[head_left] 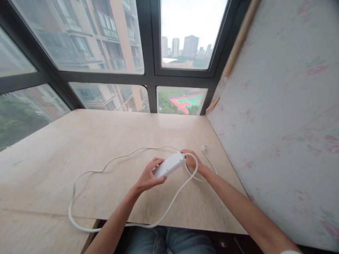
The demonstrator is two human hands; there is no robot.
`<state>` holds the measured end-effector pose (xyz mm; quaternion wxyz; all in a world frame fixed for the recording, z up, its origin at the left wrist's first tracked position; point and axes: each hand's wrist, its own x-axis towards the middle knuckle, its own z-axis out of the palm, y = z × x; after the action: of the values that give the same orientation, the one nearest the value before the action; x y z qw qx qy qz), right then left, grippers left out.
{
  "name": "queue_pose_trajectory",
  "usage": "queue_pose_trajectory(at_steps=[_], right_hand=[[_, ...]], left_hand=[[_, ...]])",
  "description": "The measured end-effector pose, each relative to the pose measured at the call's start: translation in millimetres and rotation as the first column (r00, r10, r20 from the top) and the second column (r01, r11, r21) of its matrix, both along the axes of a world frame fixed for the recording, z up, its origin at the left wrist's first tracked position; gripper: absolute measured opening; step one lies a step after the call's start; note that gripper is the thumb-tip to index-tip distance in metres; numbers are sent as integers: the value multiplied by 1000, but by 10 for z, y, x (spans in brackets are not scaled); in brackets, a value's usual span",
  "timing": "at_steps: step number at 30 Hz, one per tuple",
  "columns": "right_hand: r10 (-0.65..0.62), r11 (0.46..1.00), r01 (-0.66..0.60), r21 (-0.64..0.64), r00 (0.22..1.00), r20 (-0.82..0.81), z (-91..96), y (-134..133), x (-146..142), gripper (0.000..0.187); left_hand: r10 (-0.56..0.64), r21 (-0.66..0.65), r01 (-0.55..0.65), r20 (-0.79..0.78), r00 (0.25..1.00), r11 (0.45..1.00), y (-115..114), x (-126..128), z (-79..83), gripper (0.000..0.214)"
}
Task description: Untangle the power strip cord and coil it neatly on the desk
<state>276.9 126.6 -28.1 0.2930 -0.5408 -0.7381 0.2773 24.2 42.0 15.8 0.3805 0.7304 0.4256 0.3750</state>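
A white power strip (pixel 169 165) is tilted above the table, its flat side with small screws facing up. My left hand (pixel 148 175) grips its near left end, thumb along the front edge and fingers over the back edge. At the far right end, my right hand (pixel 192 160) is closed around the corner where the cord comes out; its fingertips are partly hidden behind the strip. The white cord (pixel 173 201) loops from that end towards my body, passes behind my left forearm and circles back across the table. Its plug (pixel 204 149) lies to the right of my right hand.
The pale, marbled tabletop (pixel 127 130) reaches to dark-framed windows (pixel 150 53). A wall with flowered paper (pixel 278 116) bounds the right side. The table's front edge (pixel 185 228) is just before my legs (pixel 169 240), with a seam at the left.
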Motion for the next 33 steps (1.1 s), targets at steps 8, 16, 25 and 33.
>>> queue_pose_trajectory(at_steps=[8,16,25,33], right_hand=[[-356,932,359,53,932,-64,19,245,454,20],[-453,874,481,-64,762,-462,26,-42,416,30],[-244,967,110,-229,654,-716,213,6,162,35],[-122,857,-355,-373,563,-817,576,316,168,53]], left_hand=[[159,123,-152,-50,986,981,350,226,-118,50],[196,57,-200,75,978,978,391,582,-485,52],[329,-131,-312,144,933,941,429,559,-519,57],[390,-272,-315,290,874,909,442,559,-513,55]])
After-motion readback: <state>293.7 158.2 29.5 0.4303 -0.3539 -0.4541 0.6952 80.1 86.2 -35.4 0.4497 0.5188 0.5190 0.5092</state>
